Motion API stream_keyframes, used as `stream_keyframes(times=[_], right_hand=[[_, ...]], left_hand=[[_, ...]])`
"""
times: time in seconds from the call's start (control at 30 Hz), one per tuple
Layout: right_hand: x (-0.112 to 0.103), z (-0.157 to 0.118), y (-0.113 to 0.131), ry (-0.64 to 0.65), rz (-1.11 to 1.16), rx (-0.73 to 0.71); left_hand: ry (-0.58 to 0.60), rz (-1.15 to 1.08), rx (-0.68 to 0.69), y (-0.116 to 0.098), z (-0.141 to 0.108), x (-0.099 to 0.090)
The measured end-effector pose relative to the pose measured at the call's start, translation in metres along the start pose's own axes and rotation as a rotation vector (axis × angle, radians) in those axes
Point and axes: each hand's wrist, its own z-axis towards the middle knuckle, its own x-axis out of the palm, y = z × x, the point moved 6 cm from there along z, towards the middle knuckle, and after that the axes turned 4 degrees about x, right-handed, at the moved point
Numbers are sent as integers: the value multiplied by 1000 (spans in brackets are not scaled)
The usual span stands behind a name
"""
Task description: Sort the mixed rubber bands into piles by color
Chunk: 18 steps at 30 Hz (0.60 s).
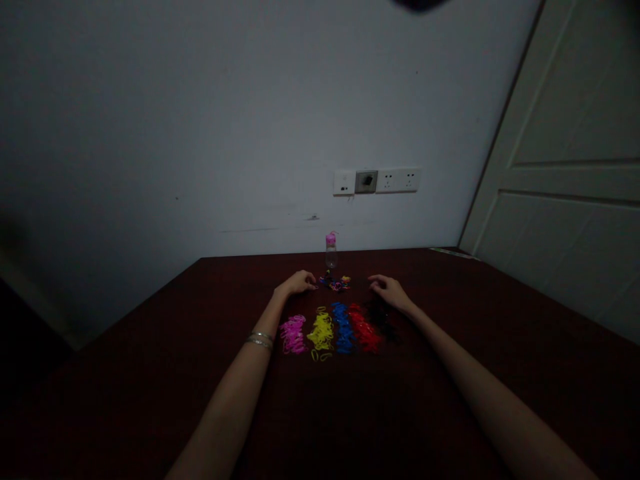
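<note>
Small rubber bands lie sorted by colour in a row: a pink pile (294, 335), a yellow pile (323, 330), a blue pile (343, 330), a red pile (365, 330) and a black pile (383, 320). Behind them is a small mixed heap of bands (336, 283). My left hand (300, 282) rests just left of that heap, thumb and fingers pinched on what looks like a pink rubber band. My right hand (390, 291) is right of the heap, above the black pile, with its fingers apart and no band seen in it.
A clear bottle (331, 257) with a pink cap stands behind the mixed heap. The dark red table (320, 413) meets a pale wall (250, 133) carrying sockets (397, 180). A panelled door (565, 193) is at the right. The light is dim.
</note>
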Motion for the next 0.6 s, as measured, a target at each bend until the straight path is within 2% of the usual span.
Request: stream_keyframes(times=[0.6], right_hand=[[1, -3, 2, -4, -36, -25]], left_hand=[[-27, 74, -30, 0, 2, 10]])
